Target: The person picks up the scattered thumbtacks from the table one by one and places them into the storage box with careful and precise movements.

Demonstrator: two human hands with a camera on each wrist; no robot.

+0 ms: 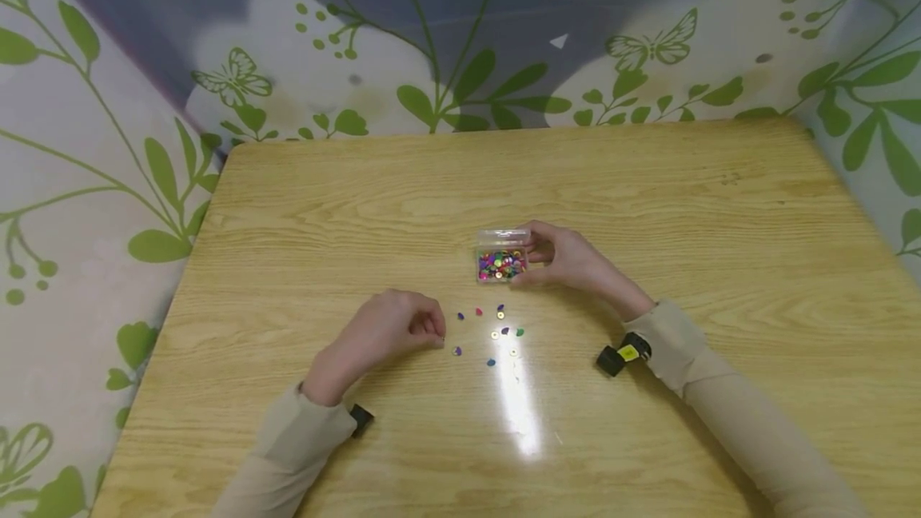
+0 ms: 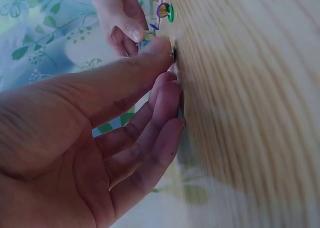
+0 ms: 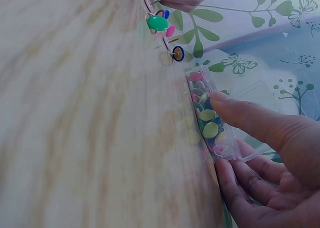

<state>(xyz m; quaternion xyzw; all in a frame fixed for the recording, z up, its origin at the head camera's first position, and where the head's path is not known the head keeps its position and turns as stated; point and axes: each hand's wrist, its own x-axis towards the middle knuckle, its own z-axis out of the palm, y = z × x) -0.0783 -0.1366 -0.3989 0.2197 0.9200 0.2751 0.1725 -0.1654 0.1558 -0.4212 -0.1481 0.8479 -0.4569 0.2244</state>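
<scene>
A small clear plastic box with its lid raised stands on the table, filled with colourful thumbtacks. My right hand holds this box at its right side, the thumb on the near edge and the fingers behind. Left and nearer to me, my left hand is low at the tabletop, thumb and forefinger together. A small dark thumbtack shows at its thumb tip, mostly hidden by the fingers. Several loose thumbtacks lie scattered between the left hand and the box.
The wooden table has a glossy top with a bright light reflection near the middle. Leaf-patterned curtains hang along its back and sides. A black wrist camera is strapped to the right sleeve.
</scene>
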